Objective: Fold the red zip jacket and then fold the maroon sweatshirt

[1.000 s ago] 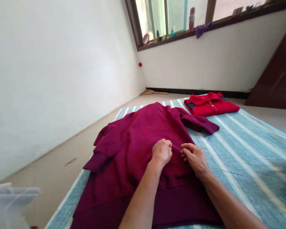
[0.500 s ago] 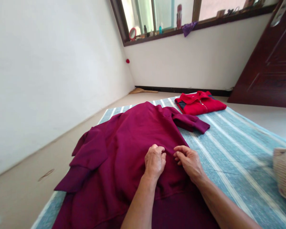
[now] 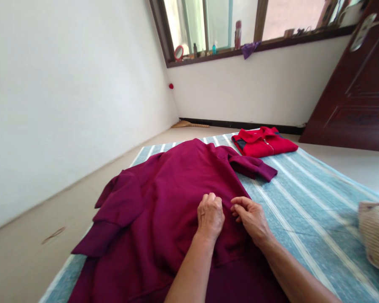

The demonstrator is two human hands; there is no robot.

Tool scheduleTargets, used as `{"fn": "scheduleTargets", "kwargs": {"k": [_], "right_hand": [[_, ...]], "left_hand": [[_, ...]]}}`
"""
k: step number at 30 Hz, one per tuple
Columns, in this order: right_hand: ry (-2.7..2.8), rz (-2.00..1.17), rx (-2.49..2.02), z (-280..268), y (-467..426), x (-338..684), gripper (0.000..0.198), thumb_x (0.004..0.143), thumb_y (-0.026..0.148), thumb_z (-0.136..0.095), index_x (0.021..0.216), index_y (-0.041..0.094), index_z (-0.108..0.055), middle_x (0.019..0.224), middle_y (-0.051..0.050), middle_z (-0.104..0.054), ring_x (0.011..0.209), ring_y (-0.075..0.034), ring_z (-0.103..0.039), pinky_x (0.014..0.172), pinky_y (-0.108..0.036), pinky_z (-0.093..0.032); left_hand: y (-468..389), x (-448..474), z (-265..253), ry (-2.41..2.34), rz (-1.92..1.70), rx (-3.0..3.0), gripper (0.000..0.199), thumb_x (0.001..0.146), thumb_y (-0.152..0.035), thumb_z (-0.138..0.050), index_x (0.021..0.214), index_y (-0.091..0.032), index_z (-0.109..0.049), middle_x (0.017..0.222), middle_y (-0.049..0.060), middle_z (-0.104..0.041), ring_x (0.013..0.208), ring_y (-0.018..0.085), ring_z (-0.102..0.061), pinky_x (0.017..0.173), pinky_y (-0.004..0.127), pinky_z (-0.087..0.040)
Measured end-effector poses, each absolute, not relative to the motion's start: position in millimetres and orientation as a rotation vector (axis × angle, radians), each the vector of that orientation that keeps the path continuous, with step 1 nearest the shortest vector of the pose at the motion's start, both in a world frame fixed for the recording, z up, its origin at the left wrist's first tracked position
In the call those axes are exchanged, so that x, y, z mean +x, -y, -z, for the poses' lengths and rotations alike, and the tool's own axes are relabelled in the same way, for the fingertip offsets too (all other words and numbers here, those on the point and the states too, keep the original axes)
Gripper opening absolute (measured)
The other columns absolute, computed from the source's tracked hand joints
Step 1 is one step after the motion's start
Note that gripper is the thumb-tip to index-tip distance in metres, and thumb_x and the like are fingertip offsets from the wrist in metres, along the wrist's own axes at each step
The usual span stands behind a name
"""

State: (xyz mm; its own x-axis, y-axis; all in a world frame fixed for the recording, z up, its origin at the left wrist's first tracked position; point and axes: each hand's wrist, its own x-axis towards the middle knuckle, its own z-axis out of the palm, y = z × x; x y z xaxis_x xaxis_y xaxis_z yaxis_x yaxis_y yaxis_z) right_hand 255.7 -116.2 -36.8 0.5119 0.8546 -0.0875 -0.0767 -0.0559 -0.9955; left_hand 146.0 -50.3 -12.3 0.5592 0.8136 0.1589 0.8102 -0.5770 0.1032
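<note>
A magenta-purple sweatshirt (image 3: pixel 177 189) lies spread over the striped bedcover, its sleeves loosely folded at either side. My left hand (image 3: pixel 211 214) is over its lower middle, knuckles up and fingers curled under; whatever they grip is hidden. Close by on the right, my right hand (image 3: pixel 250 216) is at the garment's right part with thumb and forefinger together in a pinch. I cannot make out anything between those fingertips. A small gap separates the two hands.
A folded red jacket (image 3: pixel 265 142) with a collar and zip lies at the far end of the blue striped cover (image 3: pixel 306 198). A beige ribbed bundle (image 3: pixel 376 235) sits at the right edge. Beyond are a broom (image 3: pixel 191 124), a windowsill with bottles, and a dark red door (image 3: pixel 360 92).
My left hand has shifted slightly right, closer to my right hand, and its fingers have curled further under. My right hand keeps nearly the same pose. The view has tilted slightly.
</note>
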Motion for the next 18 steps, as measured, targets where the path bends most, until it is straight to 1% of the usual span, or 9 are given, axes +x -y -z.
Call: {"fn": "scheduleTargets", "kwargs": {"k": [5,10,14,18], "right_hand": [[0.717,-0.9,-1.435,38,116,256,0.024,0.067,0.033,-0.057,0.083,0.017,-0.066,0.067,-0.001,-0.064,0.059,-0.015,-0.058,0.049,-0.024,-0.045],[0.719,-0.903,-1.439,39,116,256,0.025,0.068,0.034,-0.056,0.084,0.017,-0.066,0.066,-0.001,-0.063,0.058,-0.015,-0.058,0.049,-0.024,-0.044],[0.727,-0.901,-1.445,40,117,256,0.026,0.068,0.034,-0.056,0.085,0.017,-0.066,0.067,-0.002,-0.064,0.059,-0.015,-0.058,0.049,-0.024,-0.045],[0.723,-0.907,-1.443,43,117,256,0.027,0.067,0.034,-0.057,0.086,0.017,-0.066,0.069,-0.003,-0.065,0.06,-0.015,-0.059,0.05,-0.024,-0.046]], "left_hand": [[50,147,19,-1.51,-0.33,2.766,0.021,0.087,-0.011,-0.043,0.08,-0.018,-0.062,0.084,0.006,-0.061,0.085,0.021,-0.055,0.069,0.03,-0.04],[47,145,25,-1.564,-0.476,2.72,0.019,0.088,-0.012,-0.043,0.079,-0.017,-0.059,0.083,0.007,-0.061,0.082,0.021,-0.055,0.07,0.03,-0.041],[45,143,27,-1.557,-0.708,2.591,0.021,0.088,-0.012,-0.04,0.075,-0.018,-0.055,0.079,0.007,-0.06,0.078,0.021,-0.056,0.071,0.031,-0.042],[44,141,21,-1.387,-1.03,2.279,0.022,0.086,-0.015,-0.041,0.066,-0.022,-0.049,0.072,0.006,-0.058,0.072,0.019,-0.055,0.072,0.031,-0.043]]}}
